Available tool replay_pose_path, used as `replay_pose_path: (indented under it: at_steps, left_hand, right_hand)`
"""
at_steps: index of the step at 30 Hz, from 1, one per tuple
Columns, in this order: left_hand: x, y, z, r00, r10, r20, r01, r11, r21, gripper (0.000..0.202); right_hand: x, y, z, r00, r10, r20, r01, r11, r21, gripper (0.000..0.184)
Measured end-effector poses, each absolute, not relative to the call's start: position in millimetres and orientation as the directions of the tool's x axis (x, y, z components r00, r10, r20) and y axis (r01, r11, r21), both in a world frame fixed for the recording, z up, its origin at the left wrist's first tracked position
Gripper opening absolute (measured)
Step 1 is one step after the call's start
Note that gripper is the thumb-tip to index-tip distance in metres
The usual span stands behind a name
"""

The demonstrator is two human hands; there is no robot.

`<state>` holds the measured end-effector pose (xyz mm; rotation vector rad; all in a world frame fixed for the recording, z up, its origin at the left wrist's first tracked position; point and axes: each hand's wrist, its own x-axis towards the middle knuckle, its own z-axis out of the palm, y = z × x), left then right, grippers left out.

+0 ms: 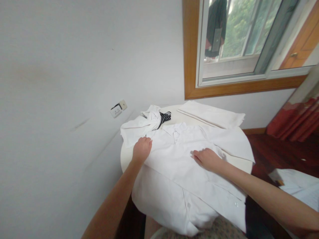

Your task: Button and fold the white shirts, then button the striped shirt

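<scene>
A white button-up shirt [179, 166] lies spread over a small round white table [124, 157], its collar toward the wall and its hem hanging over the near edge. My left hand [141, 148] rests on the shirt's left shoulder with its fingers curled, pinching the fabric there. My right hand [206, 158] lies flat on the shirt's chest, fingers stretched toward the left.
A crumpled white garment [142, 124] and a black-and-white striped cloth [164, 117] lie at the table's far left. A folded white cloth [211, 114] sits at the back. A wall socket [118, 108], a wood-framed window [239, 49], red curtain [296, 119] and dark wooden floor surround it.
</scene>
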<state>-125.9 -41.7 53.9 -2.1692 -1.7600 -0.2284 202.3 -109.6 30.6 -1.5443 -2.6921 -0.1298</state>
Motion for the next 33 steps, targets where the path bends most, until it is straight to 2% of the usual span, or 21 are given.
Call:
replay_pose_path:
  at_steps: [2, 4, 10, 17, 24, 33]
  left_hand:
    - [-116.0, -35.1, 48.0, 0.365, 0.878, 0.308, 0.931, -0.353, -0.098, 0.038]
    - [-109.9, -29.3, 35.6, 0.402, 0.875, 0.272, 0.914, -0.403, -0.053, 0.037]
    - [-119.5, -24.6, -0.9, 0.332, 0.891, 0.309, 0.942, -0.332, -0.056, 0.053]
    - [-116.4, -32.9, 7.0, 0.23, 0.899, 0.374, 0.973, -0.209, -0.095, 0.067]
    - [-124.1, -10.6, 3.2, 0.261, 0.916, 0.304, 0.965, -0.242, -0.1, 0.059]
    - [-138.3, 6.0, -21.5, 0.275, 0.907, 0.319, 0.961, -0.258, -0.096, 0.066]
  right_hand:
    - [200.1, -107.7, 31.6, -0.491, 0.87, 0.038, 0.871, 0.489, 0.055, 0.039]
    - [199.1, -106.4, 31.9, -0.48, 0.877, 0.016, 0.877, 0.479, 0.045, 0.038]
    - [200.9, -107.7, 29.7, -0.504, 0.863, 0.032, 0.863, 0.502, 0.051, 0.036]
    - [201.4, -109.5, 25.4, -0.521, 0.85, 0.075, 0.853, 0.515, 0.08, 0.037]
    - [201.1, -110.2, 27.1, -0.527, 0.846, 0.075, 0.849, 0.522, 0.077, 0.036]
    - [205.2, -106.9, 26.0, -0.497, 0.866, 0.059, 0.868, 0.497, 0.027, 0.038]
